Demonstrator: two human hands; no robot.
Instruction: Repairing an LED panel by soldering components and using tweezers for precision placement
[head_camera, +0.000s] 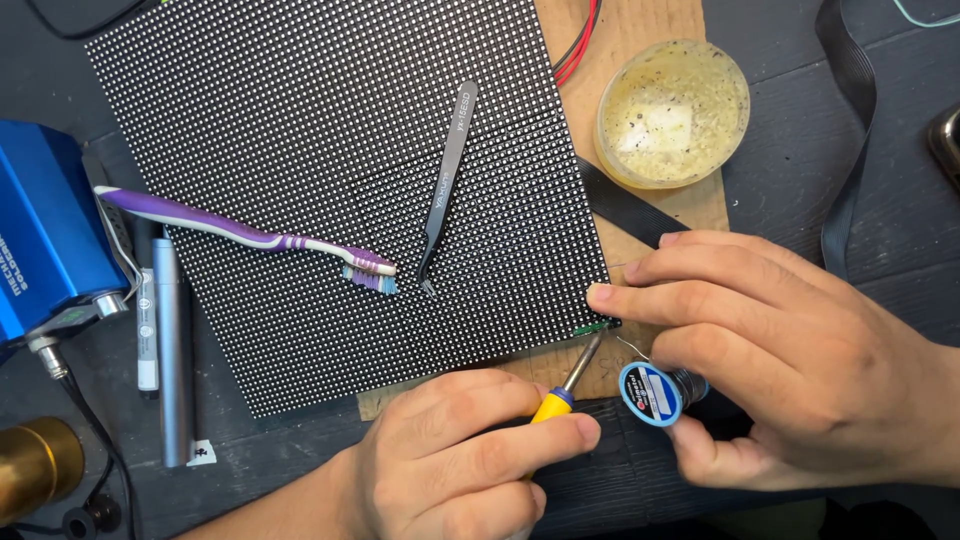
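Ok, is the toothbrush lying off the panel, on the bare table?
No, the toothbrush lies across the dotted black panel, its bristled head beside the tweezers' tip.

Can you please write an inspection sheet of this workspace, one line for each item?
Surface: dark table with a brown cardboard sheet under the work.
Job's things: dotted black panel; soldering iron tip at the panel's lower right corner; solder spool.
Clutter: purple toothbrush and tweezers lie on the panel; round tub of yellowish paste; blue box; two pens; brass part.
Grips: left hand shut on the soldering iron; right hand shut on the solder spool, fingertip at the panel edge.
Cables: red and black wires; flat grey ribbon.
Surroundings: nothing seen.
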